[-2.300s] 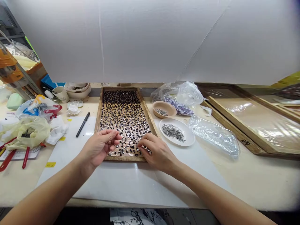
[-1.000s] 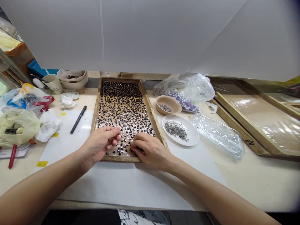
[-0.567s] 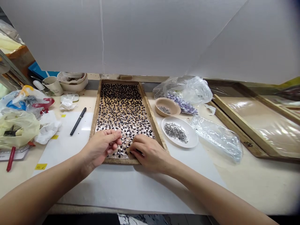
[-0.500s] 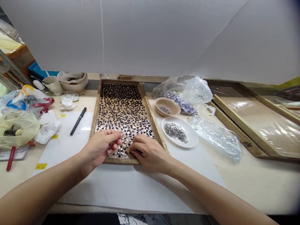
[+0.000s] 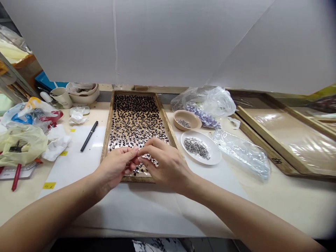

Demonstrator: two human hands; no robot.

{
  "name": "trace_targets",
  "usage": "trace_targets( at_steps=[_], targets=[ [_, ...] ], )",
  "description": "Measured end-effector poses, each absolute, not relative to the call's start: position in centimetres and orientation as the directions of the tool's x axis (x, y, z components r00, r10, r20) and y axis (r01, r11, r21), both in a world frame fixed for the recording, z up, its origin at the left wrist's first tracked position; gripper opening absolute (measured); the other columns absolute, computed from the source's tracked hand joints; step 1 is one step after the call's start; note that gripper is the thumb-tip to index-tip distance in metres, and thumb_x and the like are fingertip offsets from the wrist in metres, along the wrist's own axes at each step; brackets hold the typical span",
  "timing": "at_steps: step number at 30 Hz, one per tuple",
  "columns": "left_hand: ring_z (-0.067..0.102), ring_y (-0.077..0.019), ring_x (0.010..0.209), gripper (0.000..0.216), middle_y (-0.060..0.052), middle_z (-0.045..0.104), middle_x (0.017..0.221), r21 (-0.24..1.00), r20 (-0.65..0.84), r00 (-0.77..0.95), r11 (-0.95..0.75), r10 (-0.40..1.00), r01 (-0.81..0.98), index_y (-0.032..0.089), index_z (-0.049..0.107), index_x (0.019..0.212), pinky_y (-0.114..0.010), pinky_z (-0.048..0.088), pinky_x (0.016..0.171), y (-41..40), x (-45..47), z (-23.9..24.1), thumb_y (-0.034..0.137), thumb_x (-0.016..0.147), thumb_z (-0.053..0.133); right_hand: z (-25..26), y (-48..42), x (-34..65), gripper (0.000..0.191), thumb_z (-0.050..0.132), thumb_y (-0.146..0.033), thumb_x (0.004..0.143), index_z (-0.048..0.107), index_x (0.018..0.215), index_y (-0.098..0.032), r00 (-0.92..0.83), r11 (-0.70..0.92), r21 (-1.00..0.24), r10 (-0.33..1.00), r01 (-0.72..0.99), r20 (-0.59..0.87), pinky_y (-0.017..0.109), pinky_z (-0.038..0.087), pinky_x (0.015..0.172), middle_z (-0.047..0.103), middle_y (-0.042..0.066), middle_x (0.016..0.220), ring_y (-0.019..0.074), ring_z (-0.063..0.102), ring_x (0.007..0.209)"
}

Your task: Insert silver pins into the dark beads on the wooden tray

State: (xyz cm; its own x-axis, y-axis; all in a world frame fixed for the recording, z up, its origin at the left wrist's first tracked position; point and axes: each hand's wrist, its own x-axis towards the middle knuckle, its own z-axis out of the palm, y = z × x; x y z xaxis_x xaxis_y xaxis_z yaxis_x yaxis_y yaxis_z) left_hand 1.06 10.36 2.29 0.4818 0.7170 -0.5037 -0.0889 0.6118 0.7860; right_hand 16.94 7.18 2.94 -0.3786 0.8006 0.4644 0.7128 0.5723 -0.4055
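Small dark shiny pieces [image 5: 136, 120] lie scattered over a wooden-framed tray [image 5: 106, 140], packed densest at its far end. Over the tray's near end, my left hand [image 5: 115, 168] is closed, thumb pressed to the fingers on something too small to make out. Facing it, my right hand [image 5: 168, 164] has its fingertips drawn together at the left thumb and index finger; whatever sits between them is hidden. To the right, a white plate [image 5: 215, 154] bears a heap of small metal pieces [image 5: 196, 147]. Behind it, a tan bowl [image 5: 193, 118] holds more of them.
A black pen [image 5: 89, 135] lies on white paper [image 5: 76, 154] left of the tray. Plastic bags [image 5: 21, 143] and crumpled tissue [image 5: 56, 141] are farther left. On the right lie a clear plastic bag [image 5: 241, 154] and another wooden frame [image 5: 273, 140]. A white panel [image 5: 168, 42] hangs above the back edge.
My right hand has lifted from the tray's near right corner and moved left, its fingertips meeting my left hand's. My left hand has stayed almost in place.
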Motion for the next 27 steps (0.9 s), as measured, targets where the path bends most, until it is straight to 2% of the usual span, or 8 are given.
trace_targets(
  at_steps=[7, 12, 17, 20, 22, 24, 27],
  targets=[
    [0.040, -0.0017, 0.044, 0.026, 0.003, 0.050, 0.057, 0.784, -0.495, 0.468, 0.608, 0.732, -0.121, 0.013, 0.053, 0.067, -0.015, 0.022, 0.039, 10.0, 1.0, 2.0, 0.036, 0.077, 0.062, 2.4, 7.4, 15.9, 0.011, 0.047, -0.015, 0.085, 0.058, 0.084, -0.016, -0.287, 0.519, -0.392, 0.808, 0.760, 0.514, 0.029, 0.044, 0.061, 0.055, 0.007, 0.081, 0.0163, 0.053, 0.071],
    [0.041, -0.0015, 0.043, 0.025, 0.002, 0.052, 0.058, 0.772, -0.502, 0.470, 0.621, 0.726, -0.133, 0.013, 0.053, 0.067, -0.014, 0.022, 0.038, 9.9, 0.9, 1.9, 0.033, 0.080, 0.059, 2.4, 7.5, 15.6, 0.013, 0.046, -0.013, 0.083, 0.058, 0.078, -0.015, -0.313, 0.537, -0.369, 0.797, 0.759, 0.517, 0.028, 0.043, 0.057, 0.055, 0.007, 0.079, 0.0158, 0.052, 0.067],
    [0.047, -0.0033, 0.046, 0.023, -0.001, 0.055, 0.060, 0.762, -0.506, 0.480, 0.632, 0.717, -0.141, 0.011, 0.057, 0.071, -0.013, 0.030, 0.039, 10.2, 0.8, 2.3, 0.029, 0.085, 0.052, 3.1, 7.5, 16.7, 0.007, 0.050, -0.012, 0.079, 0.054, 0.075, -0.016, -0.311, 0.538, -0.476, 0.823, 0.696, 0.475, 0.027, 0.041, 0.057, 0.053, 0.005, 0.077, 0.0143, 0.050, 0.066],
    [0.056, -0.0069, 0.054, 0.017, -0.005, 0.061, 0.067, 0.757, -0.509, 0.477, 0.637, 0.716, -0.148, 0.009, 0.059, 0.077, -0.016, 0.043, 0.049, 10.5, 0.6, 2.7, 0.019, 0.086, 0.047, 3.1, 7.2, 18.6, 0.008, 0.051, -0.010, 0.078, 0.053, 0.075, -0.017, -0.289, 0.505, -0.541, 0.852, 0.672, 0.436, 0.026, 0.040, 0.056, 0.051, 0.003, 0.075, 0.0123, 0.047, 0.064],
    [0.061, -0.0095, 0.063, 0.008, -0.008, 0.064, 0.072, 0.755, -0.507, 0.485, 0.639, 0.713, -0.150, 0.008, 0.060, 0.081, -0.019, 0.049, 0.060, 10.6, 0.6, 3.0, 0.008, 0.080, 0.051, 2.5, 6.9, 19.7, 0.010, 0.051, -0.008, 0.077, 0.054, 0.074, -0.018, -0.320, 0.494, -0.549, 0.866, 0.675, 0.385, 0.026, 0.041, 0.059, 0.052, 0.002, 0.076, 0.0123, 0.048, 0.066],
    [0.065, -0.0120, 0.069, 0.014, -0.009, 0.066, 0.077, 0.755, -0.503, 0.492, 0.638, 0.711, -0.151, 0.008, 0.059, 0.083, -0.022, 0.052, 0.068, 10.6, 0.5, 3.2, -0.001, 0.074, 0.053, 1.4, 6.6, 20.5, 0.011, 0.051, -0.007, 0.077, 0.056, 0.075, -0.018, -0.374, 0.497, -0.533, 0.867, 0.685, 0.329, 0.027, 0.043, 0.062, 0.053, 0.003, 0.078, 0.0134, 0.050, 0.070],
    [0.067, -0.0139, 0.071, 0.019, -0.011, 0.067, 0.080, 0.750, -0.505, 0.489, 0.642, 0.711, -0.160, 0.008, 0.058, 0.086, -0.024, 0.054, 0.071, 10.5, 0.6, 3.3, -0.004, 0.075, 0.048, -0.3, 6.4, 20.9, 0.013, 0.050, -0.007, 0.077, 0.059, 0.076, -0.017, -0.419, 0.512, -0.470, 0.859, 0.720, 0.293, 0.029, 0.043, 0.064, 0.054, 0.006, 0.081, 0.0156, 0.051, 0.074]
  ],
)
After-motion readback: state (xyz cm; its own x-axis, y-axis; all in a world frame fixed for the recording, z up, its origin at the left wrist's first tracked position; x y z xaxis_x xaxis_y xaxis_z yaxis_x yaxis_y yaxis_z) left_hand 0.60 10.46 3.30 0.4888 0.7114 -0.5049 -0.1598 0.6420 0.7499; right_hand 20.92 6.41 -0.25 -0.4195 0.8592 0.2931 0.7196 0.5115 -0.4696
